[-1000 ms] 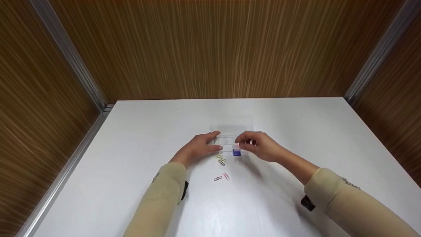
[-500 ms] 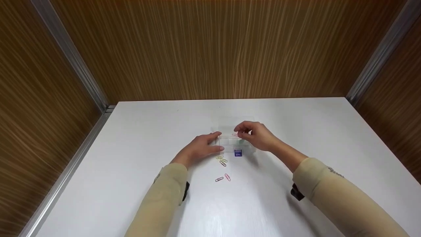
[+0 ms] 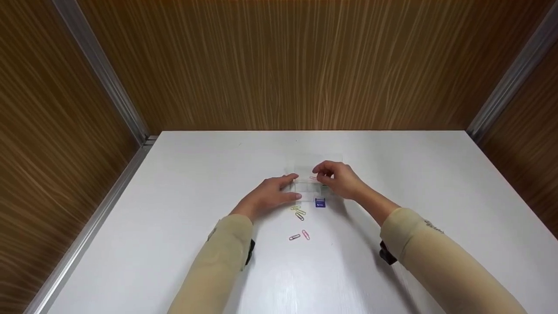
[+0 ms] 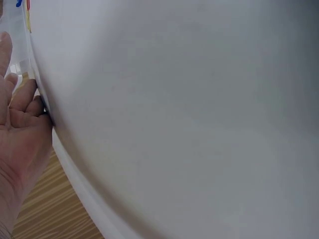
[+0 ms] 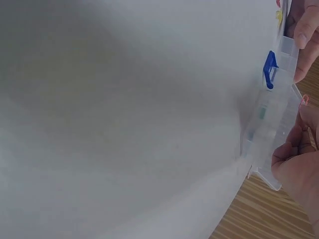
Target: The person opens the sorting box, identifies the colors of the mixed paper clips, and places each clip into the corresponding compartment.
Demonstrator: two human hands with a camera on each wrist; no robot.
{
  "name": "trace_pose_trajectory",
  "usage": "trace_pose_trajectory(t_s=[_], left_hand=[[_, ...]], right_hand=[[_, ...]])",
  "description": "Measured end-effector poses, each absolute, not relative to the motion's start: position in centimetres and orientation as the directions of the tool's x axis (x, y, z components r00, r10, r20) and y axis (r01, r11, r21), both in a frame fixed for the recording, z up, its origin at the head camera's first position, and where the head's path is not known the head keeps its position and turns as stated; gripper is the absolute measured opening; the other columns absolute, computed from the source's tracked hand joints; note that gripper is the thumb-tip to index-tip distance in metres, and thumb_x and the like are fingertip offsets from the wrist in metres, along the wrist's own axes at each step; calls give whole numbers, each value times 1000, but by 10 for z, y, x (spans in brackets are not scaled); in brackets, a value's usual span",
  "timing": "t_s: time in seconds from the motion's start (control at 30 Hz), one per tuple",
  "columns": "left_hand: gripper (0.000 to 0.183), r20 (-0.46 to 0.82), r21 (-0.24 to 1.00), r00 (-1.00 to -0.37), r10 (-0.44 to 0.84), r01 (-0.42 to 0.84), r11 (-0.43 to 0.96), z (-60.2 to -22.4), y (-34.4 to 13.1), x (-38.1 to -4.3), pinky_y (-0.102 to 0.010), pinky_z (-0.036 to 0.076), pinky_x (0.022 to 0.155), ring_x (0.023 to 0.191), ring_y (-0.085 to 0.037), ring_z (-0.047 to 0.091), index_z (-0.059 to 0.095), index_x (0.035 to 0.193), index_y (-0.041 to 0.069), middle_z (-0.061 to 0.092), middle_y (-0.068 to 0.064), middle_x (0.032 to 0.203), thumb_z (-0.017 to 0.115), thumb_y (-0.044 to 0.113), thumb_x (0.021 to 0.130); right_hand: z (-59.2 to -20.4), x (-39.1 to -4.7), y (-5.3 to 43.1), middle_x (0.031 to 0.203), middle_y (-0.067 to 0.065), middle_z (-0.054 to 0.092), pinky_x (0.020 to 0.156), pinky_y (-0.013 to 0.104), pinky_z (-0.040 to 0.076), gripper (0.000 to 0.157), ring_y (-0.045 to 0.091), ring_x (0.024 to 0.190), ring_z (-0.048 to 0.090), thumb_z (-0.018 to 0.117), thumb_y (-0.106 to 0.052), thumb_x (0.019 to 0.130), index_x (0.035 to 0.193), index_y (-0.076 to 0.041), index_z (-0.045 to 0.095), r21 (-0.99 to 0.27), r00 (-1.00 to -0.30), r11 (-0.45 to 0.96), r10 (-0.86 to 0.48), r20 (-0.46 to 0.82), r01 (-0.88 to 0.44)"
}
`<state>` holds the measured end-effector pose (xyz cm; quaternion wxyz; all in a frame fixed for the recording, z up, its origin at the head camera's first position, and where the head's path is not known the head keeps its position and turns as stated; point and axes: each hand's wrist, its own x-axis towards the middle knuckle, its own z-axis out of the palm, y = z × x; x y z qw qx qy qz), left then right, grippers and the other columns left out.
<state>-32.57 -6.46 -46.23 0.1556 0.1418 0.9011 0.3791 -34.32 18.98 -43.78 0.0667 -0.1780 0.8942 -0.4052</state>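
A clear plastic box (image 3: 307, 187) with its see-through lid (image 3: 318, 158) raised stands mid-table, a blue latch (image 3: 320, 203) on its front. My left hand (image 3: 270, 195) grips the box's left end, thumb at the front and fingers toward the back. Between thumb and fingertips, my right hand (image 3: 342, 179) pinches a pink paper clip (image 3: 313, 178) above the rear of the box. The right wrist view shows that clip's loop (image 5: 305, 99) poking past the fingertips, and something green (image 5: 262, 112) in the box. In the left wrist view, most of the box is out of frame.
In front of the box lie yellow paper clips (image 3: 296, 208) and a dark one (image 3: 299, 216). Closer to me are another dark clip (image 3: 294, 237) and a pink one (image 3: 306, 234). Wood-grain panels (image 3: 279, 65) enclose the white table (image 3: 196, 174) at the back and sides.
My right hand has moved from the box's front to over its rear, carrying the pink paper clip. The left hand has stayed at the box's left end.
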Motion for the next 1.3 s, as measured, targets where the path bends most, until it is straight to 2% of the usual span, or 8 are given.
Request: trace_pose_trajectory(t_s=[0.23, 0.47, 0.8, 1.07, 1.3], left_hand=[[72, -164, 735, -904, 394, 154, 661, -462, -62, -326, -42, 21, 129, 159, -19, 26, 42, 164, 36, 37, 6, 170, 71, 51, 100], [73, -169, 731, -900, 402, 159, 663, -461, -61, -327, -43, 21, 129, 159, -21, 26, 41, 165, 35, 36, 5, 171, 71, 50, 101], [74, -169, 713, -899, 404, 172, 680, -461, -63, -329, -48, 20, 129, 160, -23, 25, 40, 165, 35, 35, 5, 171, 70, 53, 101], [73, -139, 706, -892, 430, 216, 675, -463, -68, -331, -43, 21, 129, 159, -20, 27, 40, 166, 30, 36, 5, 170, 69, 50, 102], [74, -111, 710, -885, 453, 249, 659, -464, -72, -331, -41, 22, 129, 158, -20, 29, 41, 166, 25, 39, 3, 168, 70, 48, 101]], right_hand=[[-437, -340, 194, 119, 15, 71, 96, 39, 54, 28, 27, 107, 62, 62, -4, 106, 133, -1, 69, -754, -932, 598, -359, 49, -270], [-428, -323, 198, 109, 6, 72, 88, 35, 55, 24, 24, 102, 63, 65, -6, 105, 127, -3, 73, -748, -909, 569, -401, 110, -341], [-424, -289, 195, 106, -4, 74, 85, 35, 51, 15, 19, 97, 64, 72, -12, 102, 115, -15, 78, -746, -843, 508, -522, 132, -431], [-440, -270, 187, 100, -2, 73, 82, 29, 50, 16, 16, 93, 62, 74, -10, 100, 115, -5, 77, -768, -784, 437, -606, 134, -468], [-456, -262, 183, 100, -1, 74, 82, 27, 53, 17, 13, 90, 63, 76, -8, 98, 114, -3, 77, -794, -747, 400, -657, 100, -458]])
